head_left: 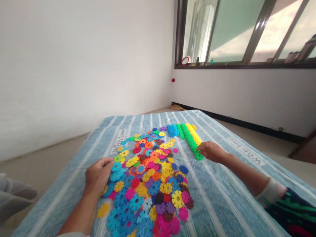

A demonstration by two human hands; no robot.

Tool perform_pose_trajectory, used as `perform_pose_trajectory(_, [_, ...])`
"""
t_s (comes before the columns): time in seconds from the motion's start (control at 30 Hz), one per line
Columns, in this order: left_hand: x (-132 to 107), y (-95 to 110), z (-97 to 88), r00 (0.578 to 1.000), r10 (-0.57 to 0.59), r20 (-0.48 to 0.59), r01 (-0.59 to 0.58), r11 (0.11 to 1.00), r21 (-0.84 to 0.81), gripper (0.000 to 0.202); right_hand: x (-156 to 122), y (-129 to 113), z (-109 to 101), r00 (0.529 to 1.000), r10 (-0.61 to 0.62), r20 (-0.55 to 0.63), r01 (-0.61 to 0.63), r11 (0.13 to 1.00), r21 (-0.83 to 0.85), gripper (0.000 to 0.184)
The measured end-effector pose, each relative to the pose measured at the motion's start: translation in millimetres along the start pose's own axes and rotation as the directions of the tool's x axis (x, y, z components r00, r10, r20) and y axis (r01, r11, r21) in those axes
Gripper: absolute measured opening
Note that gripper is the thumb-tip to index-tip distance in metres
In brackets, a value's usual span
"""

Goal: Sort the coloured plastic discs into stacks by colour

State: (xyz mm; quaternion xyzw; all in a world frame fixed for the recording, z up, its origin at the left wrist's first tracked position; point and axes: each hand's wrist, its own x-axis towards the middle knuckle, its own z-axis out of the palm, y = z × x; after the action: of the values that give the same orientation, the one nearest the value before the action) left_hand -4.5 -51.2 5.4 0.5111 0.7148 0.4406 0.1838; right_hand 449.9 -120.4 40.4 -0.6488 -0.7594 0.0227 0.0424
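Green stack (189, 140): a row of green snowflake discs, laid just right of the disc pile (150, 177).
Long axis: it is run from its near end away toward the pile's far right corner, slanted slightly left.
Right hand (211, 151): it is closed on the stack's near end.
Left hand (97, 176): it is laid on the pile's left edge with the fingers curled; a grip cannot be told.
Neighbour: a yellow stack (194, 133) is pressed alongside, away from the pile.
Risk: the row could probably be buckled by an endwise push on the soft striped cloth (222, 197), and discs spilled.
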Motion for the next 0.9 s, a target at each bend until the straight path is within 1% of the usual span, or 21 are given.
perform_pose_trajectory(0.1, [-1,0,0.6,1.000,0.012,0.009,-0.012,1.000,0.002,0.026,-1,-2,-1,0.999,0.031,-0.045,-0.032,0.999,-0.013,0.028])
perform_pose_trajectory(0.2, [-3,-3,1.9,0.999,0.052,-0.002,-0.052,0.999,0.001,0.025,-4,-17,3,0.996,-0.002,-0.087,0.004,1.000,0.022,0.024])
perform_pose_trajectory(0.3, [-5,-6,3.2,0.996,0.092,0.002,-0.092,0.996,0.006,0.024,-8,-48,12,0.984,-0.136,-0.112,0.148,0.983,0.112,0.022])
perform_pose_trajectory(0.4, [-7,-9,3.7,0.994,0.112,0.009,-0.112,0.994,0.014,0.026,-6,-86,22,0.941,-0.311,-0.136,0.333,0.920,0.207,0.019])
perform_pose_trajectory(0.43, [-8,-9,3.8,0.994,0.108,0.012,-0.108,0.994,0.012,0.026,-4,-99,25,0.924,-0.354,-0.145,0.380,0.895,0.235,0.017])
perform_pose_trajectory(0.5, [-10,-9,4.0,0.995,0.098,0.020,-0.099,0.995,0.009,0.027,5,-124,30,0.902,-0.404,-0.152,0.432,0.860,0.272,0.015])
perform_pose_trajectory(0.57, [-12,-9,4.6,0.995,0.099,0.015,-0.099,0.995,0.003,0.027,17,-147,35,0.900,-0.417,-0.129,0.437,0.857,0.274,0.014])
perform_pose_trajectory(0.7, [-14,-11,7.0,0.991,0.129,0.013,-0.129,0.991,-0.038,0.024,33,-189,40,0.906,-0.415,-0.080,0.422,0.875,0.239,0.027])
perform_pose_trajectory(0.8, [-14,-14,8.5,0.989,0.146,0.014,-0.145,0.988,-0.060,0.022,31,-212,39,0.901,-0.430,-0.060,0.432,0.876,0.217,0.029])
perform_pose_trajectory(0.9, [-13,-16,9.1,0.988,0.152,0.008,-0.152,0.987,-0.062,0.021,20,-222,34,0.885,-0.464,-0.020,0.460,0.870,0.174,0.022])
